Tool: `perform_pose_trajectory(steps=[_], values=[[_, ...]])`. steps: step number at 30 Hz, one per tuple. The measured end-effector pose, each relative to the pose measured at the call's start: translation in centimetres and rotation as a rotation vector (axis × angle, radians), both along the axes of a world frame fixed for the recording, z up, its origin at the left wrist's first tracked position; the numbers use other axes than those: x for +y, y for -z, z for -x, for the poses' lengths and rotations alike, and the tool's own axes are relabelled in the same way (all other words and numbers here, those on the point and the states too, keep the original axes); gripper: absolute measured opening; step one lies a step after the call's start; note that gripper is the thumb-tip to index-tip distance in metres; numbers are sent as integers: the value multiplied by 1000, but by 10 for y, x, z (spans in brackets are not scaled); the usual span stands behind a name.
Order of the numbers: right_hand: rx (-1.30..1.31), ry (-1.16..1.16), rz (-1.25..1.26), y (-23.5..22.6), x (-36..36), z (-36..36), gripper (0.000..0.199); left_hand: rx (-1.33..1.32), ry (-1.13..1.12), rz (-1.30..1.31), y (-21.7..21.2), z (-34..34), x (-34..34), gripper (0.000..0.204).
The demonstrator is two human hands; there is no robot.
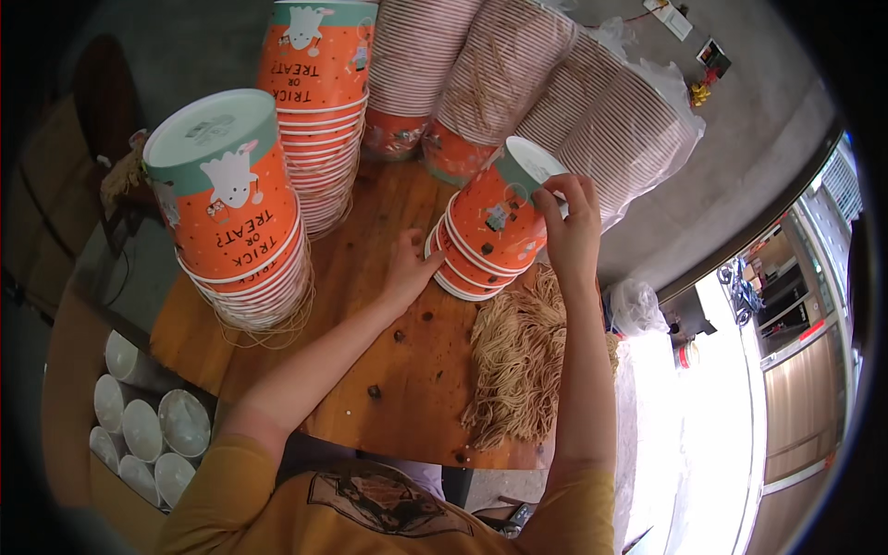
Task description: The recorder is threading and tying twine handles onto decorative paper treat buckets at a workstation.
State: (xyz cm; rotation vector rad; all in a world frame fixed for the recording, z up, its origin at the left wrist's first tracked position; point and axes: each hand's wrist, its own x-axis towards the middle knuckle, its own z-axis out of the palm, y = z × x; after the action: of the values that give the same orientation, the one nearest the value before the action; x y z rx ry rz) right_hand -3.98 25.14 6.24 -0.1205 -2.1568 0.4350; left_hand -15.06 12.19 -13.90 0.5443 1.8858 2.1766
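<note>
A short stack of upside-down orange paper buckets (pixel 495 222) stands on the wooden table in front of me, each with white rims and the top one with a pale green base. My left hand (pixel 412 268) is at the stack's lower left, fingers curled and thumb against a rim. At the upper right side of the top bucket, my right hand (pixel 573 217) has its thumb and fingers pinched against the wall near the base edge; any small thing between the fingertips is hidden. A bundle of tan twine (pixel 523 361) lies beneath my right forearm.
Two tall stacks of the same buckets, the nearer stack (pixel 227 203) and the farther stack (pixel 319 102), stand left with twine loops hanging. Plastic-wrapped bucket stacks (pixel 504 65) line the back. A cardboard box (pixel 79 370) of white cylinders is below left. The table edge (pixel 416 453) is close to me.
</note>
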Motion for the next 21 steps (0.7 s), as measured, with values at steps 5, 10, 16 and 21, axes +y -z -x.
perform_pose_trajectory(steps=[5, 10, 16, 21], values=[[63, 16, -25, -21, 2, -10, 14, 170, -152, 143, -17, -6, -3, 48], [211, 24, -68, -45, -11, -39, 13, 383, 36, -220, -88, -45, -13, 27], [372, 15, -60, -60, -28, -66, 11, 262, 103, -408, -123, -54, -4, 24], [404, 39, -106, -58, -36, -82, 10, -91, 282, -449, -119, -32, -2, 13]])
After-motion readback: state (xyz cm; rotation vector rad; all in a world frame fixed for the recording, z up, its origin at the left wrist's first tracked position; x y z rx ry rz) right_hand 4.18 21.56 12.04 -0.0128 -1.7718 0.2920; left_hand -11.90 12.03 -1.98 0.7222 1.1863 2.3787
